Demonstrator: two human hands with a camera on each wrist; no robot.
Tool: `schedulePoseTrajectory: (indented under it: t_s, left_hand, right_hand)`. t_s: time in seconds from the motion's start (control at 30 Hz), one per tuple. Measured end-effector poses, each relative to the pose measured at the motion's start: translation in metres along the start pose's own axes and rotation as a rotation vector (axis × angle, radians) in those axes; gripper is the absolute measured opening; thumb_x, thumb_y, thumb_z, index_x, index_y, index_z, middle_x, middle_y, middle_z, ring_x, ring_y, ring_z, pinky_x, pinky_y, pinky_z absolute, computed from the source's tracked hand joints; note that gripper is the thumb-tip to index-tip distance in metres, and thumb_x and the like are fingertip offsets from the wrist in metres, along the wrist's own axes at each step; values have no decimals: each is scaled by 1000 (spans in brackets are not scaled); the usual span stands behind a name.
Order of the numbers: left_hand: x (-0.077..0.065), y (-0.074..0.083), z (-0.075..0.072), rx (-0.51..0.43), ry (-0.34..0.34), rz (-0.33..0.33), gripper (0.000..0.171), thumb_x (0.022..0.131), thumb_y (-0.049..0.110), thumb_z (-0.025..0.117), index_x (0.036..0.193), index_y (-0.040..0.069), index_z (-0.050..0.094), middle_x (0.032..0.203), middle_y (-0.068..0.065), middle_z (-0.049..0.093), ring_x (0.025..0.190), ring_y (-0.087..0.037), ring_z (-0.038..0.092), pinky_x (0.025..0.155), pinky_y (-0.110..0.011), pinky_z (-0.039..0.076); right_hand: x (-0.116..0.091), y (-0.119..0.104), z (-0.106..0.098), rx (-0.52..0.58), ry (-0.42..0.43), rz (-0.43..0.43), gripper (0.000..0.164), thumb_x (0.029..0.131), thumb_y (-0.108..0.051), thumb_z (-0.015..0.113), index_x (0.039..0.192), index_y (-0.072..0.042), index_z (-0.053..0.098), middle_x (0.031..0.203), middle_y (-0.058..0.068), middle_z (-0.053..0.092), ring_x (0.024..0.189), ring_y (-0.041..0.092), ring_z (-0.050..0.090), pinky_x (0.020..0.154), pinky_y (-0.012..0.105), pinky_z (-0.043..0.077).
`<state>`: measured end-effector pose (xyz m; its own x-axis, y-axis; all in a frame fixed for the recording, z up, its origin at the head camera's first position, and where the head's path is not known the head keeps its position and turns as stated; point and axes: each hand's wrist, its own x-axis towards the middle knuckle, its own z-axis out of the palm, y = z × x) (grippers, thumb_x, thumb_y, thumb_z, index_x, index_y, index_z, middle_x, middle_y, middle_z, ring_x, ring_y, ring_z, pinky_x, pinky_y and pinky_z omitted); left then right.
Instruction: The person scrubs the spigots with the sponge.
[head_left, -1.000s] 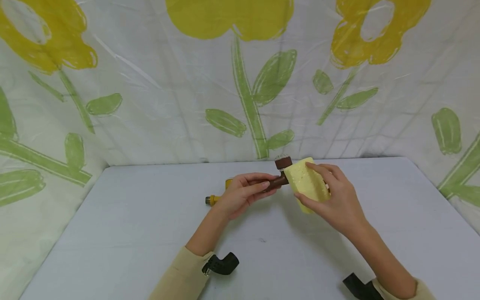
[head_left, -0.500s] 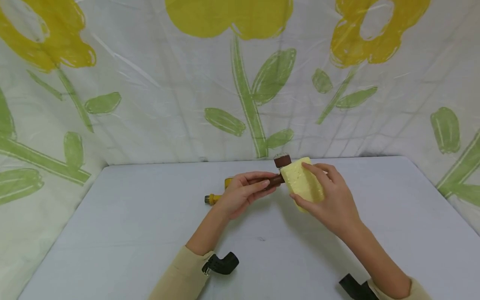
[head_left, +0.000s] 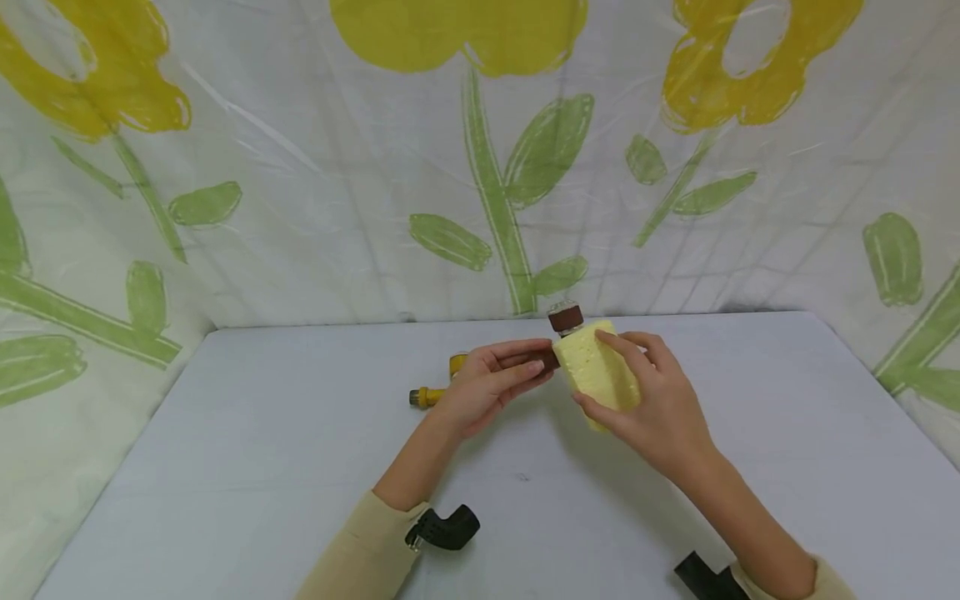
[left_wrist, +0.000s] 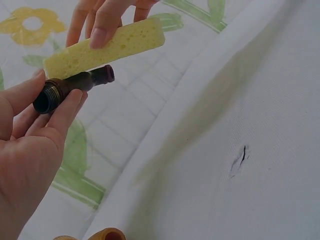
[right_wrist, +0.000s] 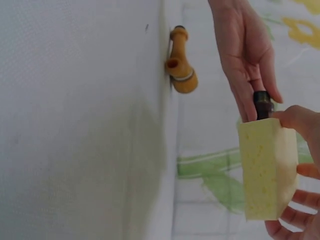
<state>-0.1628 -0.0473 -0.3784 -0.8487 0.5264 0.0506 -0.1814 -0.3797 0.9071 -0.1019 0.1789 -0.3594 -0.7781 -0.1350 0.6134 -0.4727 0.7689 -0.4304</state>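
My left hand [head_left: 483, 392] holds a brown pipe fitting [head_left: 566, 317] above the table, its wider round head pointing up and away. In the left wrist view the threaded open end of the fitting [left_wrist: 46, 99] sits between thumb and fingers. A pale yellow sponge [head_left: 600, 371] is pinched between the thumb and fingers of my right hand [head_left: 667, 408]. Against the side of the fitting lies the sponge [left_wrist: 107, 47], covering part of it in the head view. The right wrist view shows only a short dark end of the fitting [right_wrist: 262, 102] above the sponge.
A similar yellow fitting [head_left: 427, 397] lies on the white-covered table [head_left: 262, 467] behind my left hand. Behind the table hangs a white sheet [head_left: 315, 208] with painted flowers. A small mark [left_wrist: 243, 154] shows on the cloth.
The sponge and right hand have shifted left along the brown fitting, closer to my left fingers. The fitting's head has risen slightly. The left arm stays nearly still.
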Motion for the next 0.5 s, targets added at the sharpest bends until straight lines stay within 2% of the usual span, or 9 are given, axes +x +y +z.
schedulePoseTrajectory:
  t_s: [0.13, 0.3, 0.5]
  left_hand:
    - [-1, 0, 0, 8, -1, 7, 45, 104, -15, 49, 148, -21, 43, 133, -14, 68, 112, -9, 70, 106, -32, 56]
    - [-1, 0, 0, 2, -7, 10, 50, 105, -14, 48, 154, -14, 40, 139, -20, 65, 113, -10, 70, 109, -35, 54]
    - [-1, 0, -1, -28, -1, -5, 60, 104, -16, 48, 161, -6, 34, 136, -15, 66, 113, -13, 71, 110, -38, 54]
  right_hand:
    - [-2, -2, 4, 27, -17, -12, 71, 71, -18, 97, 134, -7, 67, 124, 15, 62, 97, 31, 64, 72, 46, 58]
    - [-2, -2, 4, 18, -8, -21, 72, 70, -19, 98, 134, -6, 67, 123, 16, 63, 100, 32, 65, 74, 49, 59]
    - [-2, -1, 5, 39, -4, -5, 71, 70, -17, 97, 134, -5, 67, 123, 16, 63, 105, 34, 66, 79, 50, 59]
